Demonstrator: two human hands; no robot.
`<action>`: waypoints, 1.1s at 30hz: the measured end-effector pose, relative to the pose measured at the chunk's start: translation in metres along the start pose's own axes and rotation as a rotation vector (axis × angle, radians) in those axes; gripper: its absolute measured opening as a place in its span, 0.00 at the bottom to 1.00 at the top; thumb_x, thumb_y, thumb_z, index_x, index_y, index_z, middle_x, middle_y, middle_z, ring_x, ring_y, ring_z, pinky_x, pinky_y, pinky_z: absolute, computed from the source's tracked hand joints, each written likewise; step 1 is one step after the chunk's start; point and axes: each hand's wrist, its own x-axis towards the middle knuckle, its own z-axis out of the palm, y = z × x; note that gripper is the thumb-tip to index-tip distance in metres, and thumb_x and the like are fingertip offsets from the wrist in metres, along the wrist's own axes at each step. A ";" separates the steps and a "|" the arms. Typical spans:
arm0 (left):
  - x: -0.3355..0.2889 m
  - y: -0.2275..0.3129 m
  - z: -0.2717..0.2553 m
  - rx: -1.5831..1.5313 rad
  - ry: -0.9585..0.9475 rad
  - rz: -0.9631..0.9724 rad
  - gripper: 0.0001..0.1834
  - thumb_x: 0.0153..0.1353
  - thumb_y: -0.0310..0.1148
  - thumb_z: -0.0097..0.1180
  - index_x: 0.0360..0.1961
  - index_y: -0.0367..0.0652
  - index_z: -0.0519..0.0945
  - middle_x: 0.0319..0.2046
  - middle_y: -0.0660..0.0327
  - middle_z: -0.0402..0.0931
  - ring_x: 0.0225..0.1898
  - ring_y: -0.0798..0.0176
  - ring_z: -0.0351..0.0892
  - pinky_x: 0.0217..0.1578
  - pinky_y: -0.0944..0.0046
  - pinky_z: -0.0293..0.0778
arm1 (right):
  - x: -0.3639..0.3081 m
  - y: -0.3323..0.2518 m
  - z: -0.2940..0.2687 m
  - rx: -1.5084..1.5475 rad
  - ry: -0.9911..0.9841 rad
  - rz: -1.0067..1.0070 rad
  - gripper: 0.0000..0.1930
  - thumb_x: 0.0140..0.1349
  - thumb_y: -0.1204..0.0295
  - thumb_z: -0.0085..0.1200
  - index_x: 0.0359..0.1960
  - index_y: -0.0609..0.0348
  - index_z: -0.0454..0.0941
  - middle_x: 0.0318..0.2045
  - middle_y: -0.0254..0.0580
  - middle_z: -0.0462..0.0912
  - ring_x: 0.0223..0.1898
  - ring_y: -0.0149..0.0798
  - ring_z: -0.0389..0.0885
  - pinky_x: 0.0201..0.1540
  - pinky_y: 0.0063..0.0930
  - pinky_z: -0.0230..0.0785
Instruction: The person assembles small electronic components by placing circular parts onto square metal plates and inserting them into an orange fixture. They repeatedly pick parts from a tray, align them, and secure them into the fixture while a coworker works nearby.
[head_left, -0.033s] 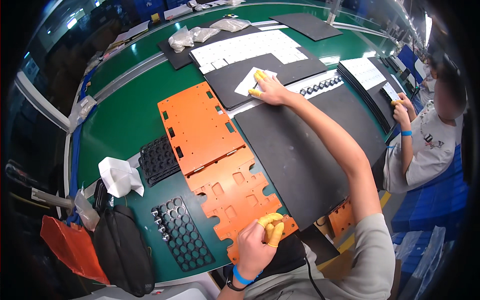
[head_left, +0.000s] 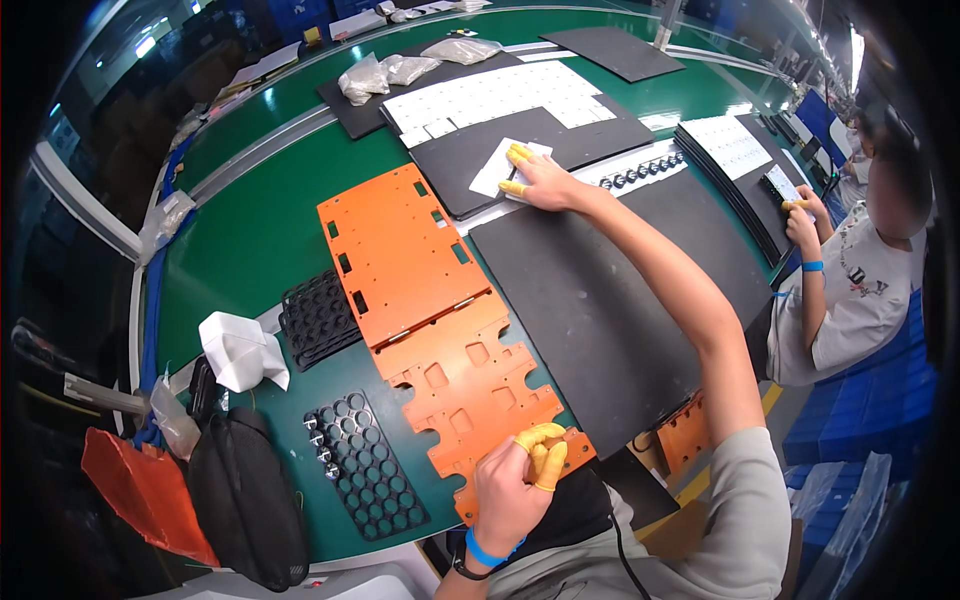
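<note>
My right arm stretches to the far side, where my right hand, with yellow finger cots on, lies fingers apart on a small white sheet. That sheet rests on a dark grey board; part of it is hidden under the fingers. Close to me, my left hand is curled above the near end of an orange plate with cutouts. Its cot-covered thumb and fingers come together in a pinch; whether anything small is between them is hidden. A flat orange panel adjoins the plate's far end.
Left stand a black round-holed tray with several shiny cylinders, stacked black trays, a white wrapper and a black bag. Black round parts line up beyond the dark mat. A co-worker sits right, holding a strip.
The white sheet has turned and shifted very slightly under my right hand. My left hand stays in place.
</note>
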 end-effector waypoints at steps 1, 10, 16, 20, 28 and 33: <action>0.000 0.003 0.000 -0.015 0.003 0.006 0.10 0.59 0.25 0.64 0.43 0.38 0.83 0.21 0.65 0.68 0.19 0.73 0.54 0.21 0.70 0.55 | -0.010 0.003 -0.007 0.113 -0.015 -0.015 0.40 0.70 0.45 0.43 0.70 0.69 0.58 0.72 0.58 0.56 0.74 0.53 0.51 0.73 0.50 0.44; -0.004 0.000 0.004 -0.014 0.045 -0.025 0.09 0.60 0.24 0.62 0.42 0.38 0.84 0.17 0.68 0.61 0.18 0.76 0.51 0.19 0.69 0.50 | -0.072 -0.028 -0.027 0.284 0.206 -0.074 0.29 0.69 0.52 0.52 0.59 0.64 0.75 0.61 0.59 0.74 0.62 0.54 0.72 0.65 0.42 0.63; -0.004 0.002 0.004 -0.012 0.031 -0.053 0.09 0.60 0.27 0.64 0.42 0.40 0.84 0.18 0.64 0.64 0.17 0.70 0.55 0.19 0.65 0.54 | -0.076 -0.046 0.016 -0.040 0.135 0.084 0.53 0.59 0.28 0.44 0.74 0.59 0.54 0.75 0.64 0.47 0.75 0.71 0.38 0.74 0.60 0.38; -0.005 -0.005 0.005 -0.008 0.048 -0.037 0.08 0.61 0.28 0.63 0.41 0.41 0.84 0.16 0.65 0.59 0.17 0.72 0.54 0.19 0.65 0.52 | -0.093 -0.068 0.023 -0.066 0.168 0.054 0.49 0.62 0.32 0.44 0.72 0.61 0.58 0.73 0.64 0.51 0.74 0.67 0.44 0.73 0.55 0.44; -0.005 -0.014 0.007 -0.044 0.079 0.005 0.08 0.62 0.28 0.61 0.42 0.41 0.84 0.16 0.64 0.58 0.17 0.71 0.54 0.20 0.64 0.52 | -0.126 -0.067 0.031 -0.123 0.269 -0.177 0.30 0.65 0.56 0.54 0.62 0.65 0.70 0.63 0.62 0.69 0.67 0.60 0.63 0.65 0.49 0.62; -0.003 -0.013 0.008 -0.049 0.069 0.031 0.08 0.62 0.28 0.61 0.42 0.40 0.84 0.16 0.64 0.58 0.17 0.70 0.54 0.20 0.64 0.52 | -0.149 -0.057 0.030 -0.218 0.424 -0.408 0.23 0.64 0.66 0.54 0.59 0.64 0.73 0.57 0.56 0.75 0.58 0.57 0.73 0.58 0.45 0.71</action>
